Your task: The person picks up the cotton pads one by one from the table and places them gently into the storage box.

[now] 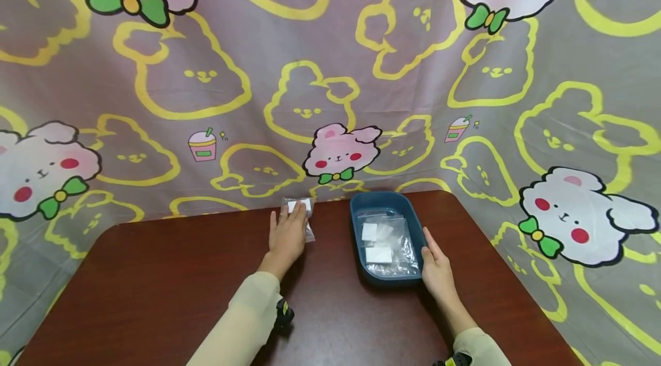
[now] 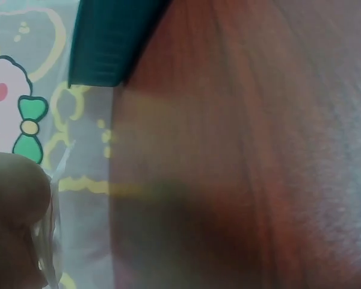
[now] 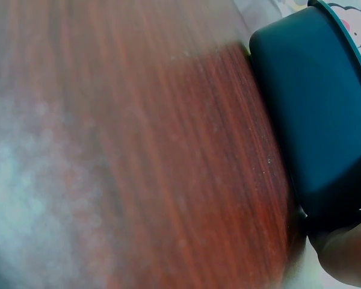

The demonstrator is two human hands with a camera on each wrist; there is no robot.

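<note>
My left hand (image 1: 288, 238) lies over a clear plastic bag (image 1: 310, 233) with a white piece inside, close to the table's back edge. Its fingers look straight, and part of the bag is hidden beneath them. In the left wrist view, a digit (image 2: 15, 205) shows beside the bag's clear edge (image 2: 55, 223). My right hand (image 1: 438, 274) touches the right side of a dark blue plastic bin (image 1: 360, 251), fingers extended along the outer wall. Inside the bin lie clear bags (image 1: 405, 242) with white pieces. The right wrist view shows the bin's outer wall (image 3: 319, 114) and a digit (image 3: 349, 253) against it.
A brown wooden table (image 1: 181, 285) carries everything. Patterned cloth (image 1: 248, 125) hangs along its back and right edges. The bin stands to the right of the bag under my left hand, with a gap of table between them.
</note>
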